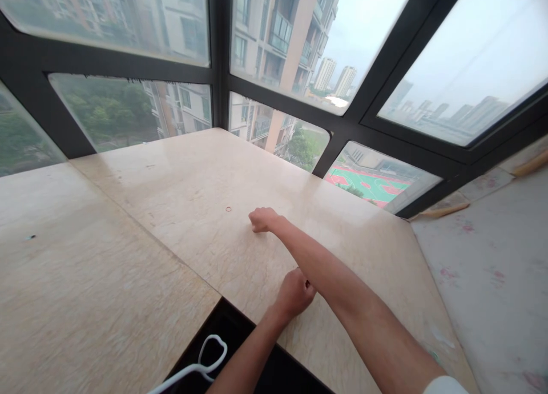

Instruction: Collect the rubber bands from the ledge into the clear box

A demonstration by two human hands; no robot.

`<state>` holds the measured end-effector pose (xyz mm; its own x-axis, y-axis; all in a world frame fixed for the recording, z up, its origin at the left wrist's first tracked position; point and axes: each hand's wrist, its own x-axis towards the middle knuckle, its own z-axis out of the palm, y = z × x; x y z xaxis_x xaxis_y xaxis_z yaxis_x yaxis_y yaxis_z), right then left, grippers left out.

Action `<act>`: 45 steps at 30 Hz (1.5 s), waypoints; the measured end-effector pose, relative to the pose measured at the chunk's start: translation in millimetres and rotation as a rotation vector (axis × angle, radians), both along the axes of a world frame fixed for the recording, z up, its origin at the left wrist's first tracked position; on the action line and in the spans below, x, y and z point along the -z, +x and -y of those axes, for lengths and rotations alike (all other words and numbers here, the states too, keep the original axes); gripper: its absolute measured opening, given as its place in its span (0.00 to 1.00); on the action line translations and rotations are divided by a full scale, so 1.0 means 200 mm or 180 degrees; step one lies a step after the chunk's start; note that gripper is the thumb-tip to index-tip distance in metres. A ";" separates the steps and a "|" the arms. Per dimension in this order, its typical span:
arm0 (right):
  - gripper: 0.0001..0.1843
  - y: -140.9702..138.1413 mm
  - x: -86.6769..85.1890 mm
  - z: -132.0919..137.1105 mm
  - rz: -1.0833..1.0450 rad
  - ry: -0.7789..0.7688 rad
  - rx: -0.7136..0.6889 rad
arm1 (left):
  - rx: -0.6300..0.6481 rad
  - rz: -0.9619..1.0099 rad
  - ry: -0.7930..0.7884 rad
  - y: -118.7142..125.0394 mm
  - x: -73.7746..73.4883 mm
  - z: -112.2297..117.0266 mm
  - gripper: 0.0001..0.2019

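Observation:
My right hand (262,219) reaches out over the beige marble-look sill (188,188), its fingers curled into a closed shape near the surface. Whatever it may hold is hidden. Nearer to me, my left hand (295,292) is closed in a fist, partly behind my right forearm. A small dark spot shows at its curled fingers, too small to name. A thin orange-brown ring, like a rubber band (228,209), lies on the sill a little to the left of my right hand.
A black panel (226,320) with a white cable (188,370) lies below my left forearm. A tiny dark object (31,237) sits at far left. Dark window frames (220,57) edge the sill behind, and a flowered wall (483,274) stands at right.

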<state>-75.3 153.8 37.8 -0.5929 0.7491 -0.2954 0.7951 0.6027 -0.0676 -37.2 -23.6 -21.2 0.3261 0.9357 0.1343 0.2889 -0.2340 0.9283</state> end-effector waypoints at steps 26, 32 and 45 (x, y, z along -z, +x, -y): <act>0.21 1.79 0.06 1.86 -0.3732 0.1345 0.4467 | -0.0189 -0.0406 0.0460 0.01 0.00 -0.05 0.15; 0.19 1.86 0.13 1.88 -0.2899 0.1748 0.4274 | -0.0267 -0.0587 0.0353 0.02 -0.04 -0.03 0.16; 0.23 1.84 0.32 2.10 -0.3077 0.1791 0.4754 | -0.0642 -0.0044 -0.0192 -0.20 -0.16 -0.28 0.16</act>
<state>292.3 -267.0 -26.1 0.7733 0.6195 0.1352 0.4325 -0.3595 -0.8269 -77.5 31.7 11.3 0.1327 0.9885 0.0728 0.3371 -0.1141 0.9345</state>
